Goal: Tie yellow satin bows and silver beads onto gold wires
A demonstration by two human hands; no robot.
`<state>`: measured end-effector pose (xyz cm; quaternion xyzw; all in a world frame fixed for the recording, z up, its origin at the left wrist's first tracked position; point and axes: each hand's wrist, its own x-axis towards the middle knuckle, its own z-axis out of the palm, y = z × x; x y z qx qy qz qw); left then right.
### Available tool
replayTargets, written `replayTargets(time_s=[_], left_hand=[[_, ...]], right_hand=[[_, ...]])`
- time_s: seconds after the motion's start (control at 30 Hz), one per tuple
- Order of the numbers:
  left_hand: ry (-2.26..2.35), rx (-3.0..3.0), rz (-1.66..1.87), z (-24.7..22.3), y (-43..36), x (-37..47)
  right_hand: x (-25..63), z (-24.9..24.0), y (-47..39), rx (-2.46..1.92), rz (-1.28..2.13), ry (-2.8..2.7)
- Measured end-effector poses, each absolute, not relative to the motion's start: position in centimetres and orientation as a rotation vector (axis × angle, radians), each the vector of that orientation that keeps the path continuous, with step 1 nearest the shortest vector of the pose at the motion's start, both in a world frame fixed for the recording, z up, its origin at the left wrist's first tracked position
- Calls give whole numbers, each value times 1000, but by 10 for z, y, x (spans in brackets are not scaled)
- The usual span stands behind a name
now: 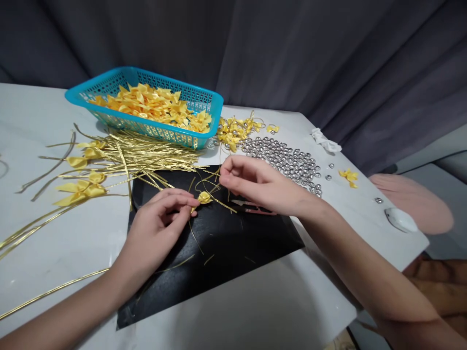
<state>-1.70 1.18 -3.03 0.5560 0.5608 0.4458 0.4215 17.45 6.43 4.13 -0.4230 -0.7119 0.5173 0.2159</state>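
My left hand (166,214) is closed, pinching a small yellow ribbon flower (205,197) between thumb and fingers over a black mat (215,272). Thin gold cord loops out from the flower toward my right hand (251,180). The fingertips of that hand are pinched together on a gold cord (218,171), raised slightly above the mat. Below the right wrist lies a pair of thread snips (257,210), partly hidden by the hand. Short gold cord scraps (208,259) are scattered on the mat.
A blue basket (146,121) of yellow ribbon pieces stands at the back left. Gold cords (146,153) lie in front of it. Silver heart-shaped beads (288,160) spread behind my right hand, near finished-looking yellow bows (237,129). A white computer mouse (400,220) sits at the right edge.
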Motion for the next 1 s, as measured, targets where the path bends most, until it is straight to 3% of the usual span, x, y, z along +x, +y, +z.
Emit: replayTargets(time_s=[0.13,0.37,0.5,0.73,1.0], left_hand=[[1427,1445,1111,-31,12,-16],[1454,1465,1052,-29,11,-13],[1449,1467,1025,-31,11,-12],[1442,1524,974,-28,11,-14],[1372,1488,983,-27,13,-18]], right_hand=[[180,52,64,-1347,1680,-1976],[194,70,69,-1259,1971,-2146],[192,70,70,-1338,1881,-2154],[171,28,63,-1489,1218,-2294],[157,-1,60,-1563,1552,-1949]])
